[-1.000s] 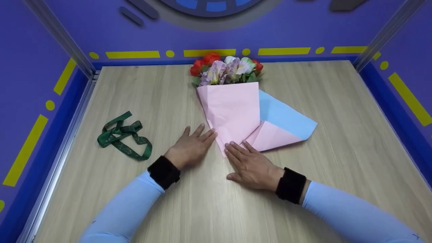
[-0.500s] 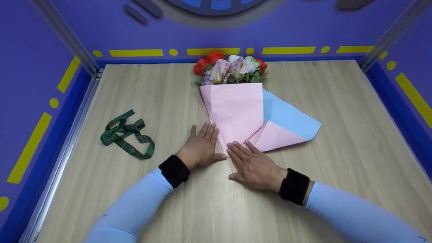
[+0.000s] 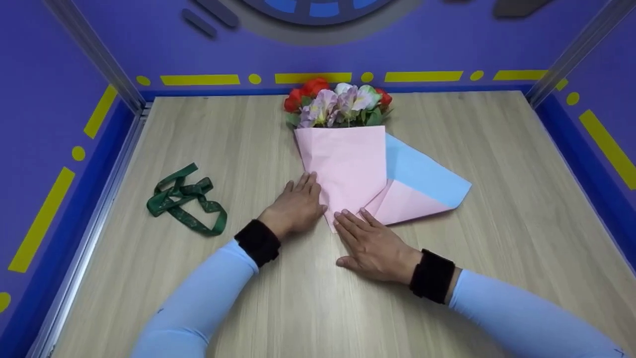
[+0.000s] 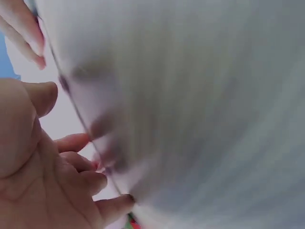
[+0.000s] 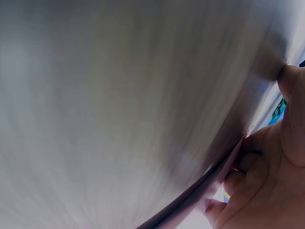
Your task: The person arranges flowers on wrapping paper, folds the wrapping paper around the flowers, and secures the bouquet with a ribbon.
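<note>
A bouquet of red, lilac and white flowers (image 3: pixel 330 107) lies on the table in pink wrapping paper (image 3: pixel 350 159), blooms toward the back wall. One flap on the right shows its light blue side (image 3: pixel 422 174). My left hand (image 3: pixel 298 204) is at the wrap's left edge, fingers slightly bent, fingertips and thumb right at the paper. In the left wrist view its fingertips (image 4: pixel 93 181) meet the paper's edge near the tabletop. Flat across the narrow lower end rests my right hand (image 3: pixel 375 246), fingers straight on the pink paper, thumb spread. The stems are hidden inside the wrap.
A loosely tangled green ribbon (image 3: pixel 189 199) lies on the table to the left of the bouquet. Purple-blue panels with yellow marks (image 3: pixel 313 78) stand around the wooden tabletop (image 3: pixel 318 308) at the back and both sides.
My left hand has moved inward and slightly up along the wrap's left edge, its thumb now at the paper. The right hand keeps its place on the lower end.
</note>
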A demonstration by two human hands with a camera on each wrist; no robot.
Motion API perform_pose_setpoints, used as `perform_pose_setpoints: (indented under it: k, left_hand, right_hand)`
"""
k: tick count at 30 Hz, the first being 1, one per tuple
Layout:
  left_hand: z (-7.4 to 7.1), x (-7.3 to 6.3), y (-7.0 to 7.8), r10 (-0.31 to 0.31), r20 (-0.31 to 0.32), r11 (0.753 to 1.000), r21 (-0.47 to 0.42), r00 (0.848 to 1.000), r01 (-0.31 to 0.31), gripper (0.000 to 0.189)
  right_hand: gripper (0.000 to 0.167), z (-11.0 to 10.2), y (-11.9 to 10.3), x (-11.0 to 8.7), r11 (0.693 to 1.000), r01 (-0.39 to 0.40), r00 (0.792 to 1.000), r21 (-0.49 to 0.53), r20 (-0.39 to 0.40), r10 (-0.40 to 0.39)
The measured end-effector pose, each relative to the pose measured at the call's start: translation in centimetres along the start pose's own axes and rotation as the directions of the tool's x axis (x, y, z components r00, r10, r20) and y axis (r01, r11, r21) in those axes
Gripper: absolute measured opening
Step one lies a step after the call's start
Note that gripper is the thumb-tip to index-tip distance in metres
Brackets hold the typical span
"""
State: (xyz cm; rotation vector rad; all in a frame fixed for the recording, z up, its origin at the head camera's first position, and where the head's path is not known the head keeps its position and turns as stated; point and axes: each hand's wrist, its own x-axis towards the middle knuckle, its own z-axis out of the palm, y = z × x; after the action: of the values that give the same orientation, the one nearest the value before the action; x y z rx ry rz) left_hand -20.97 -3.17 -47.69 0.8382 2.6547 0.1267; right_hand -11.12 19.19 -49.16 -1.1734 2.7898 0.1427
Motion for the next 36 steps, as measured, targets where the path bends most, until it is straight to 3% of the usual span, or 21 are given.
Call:
perform_pose_setpoints:
  k: [7,15,20,24,29,36]
  left_hand:
    - [0.1,0.2,-0.5,-0.024,0.027,1.000,0.008,0.999,0.024,0.082]
    - [-0.7,0.5,-0.6,-0.105,0.099,0.994,0.017,0.990,0.103,0.090]
    - [-1.4,1.0,-0.8,-0.088,0.117,0.996,-0.001,0.989,0.089,0.095]
    - [-1.4,1.4,-1.8,-0.075,0.097,0.997,-0.021,0.993,0.077,0.104]
    - [-1.4,1.7,-2.7,-0.078,0.123,0.997,-0.001,0.989,0.079,0.111]
    - [-2.5,1.9,-2.2,-0.105,0.154,0.994,0.012,0.982,0.104,0.114]
  right_hand:
    - [0.082,0.0,-0.1,0.0,1.000,0.001,1.000,0.006,-0.004,-0.001]
    - [0.082,-0.1,-0.1,-0.1,1.000,-0.004,1.000,0.007,-0.002,0.004]
    - [0.083,0.0,-0.1,0.0,1.000,-0.013,1.000,0.008,0.016,0.012]
    - [0.083,0.0,-0.1,-0.1,1.000,-0.016,1.000,0.021,0.021,0.015]
    - [0.083,-0.1,0.0,-0.2,0.999,-0.014,1.000,0.029,0.008,0.014]
    - [0.083,-0.2,0.0,-0.2,0.999,-0.011,1.000,0.038,0.008,0.011]
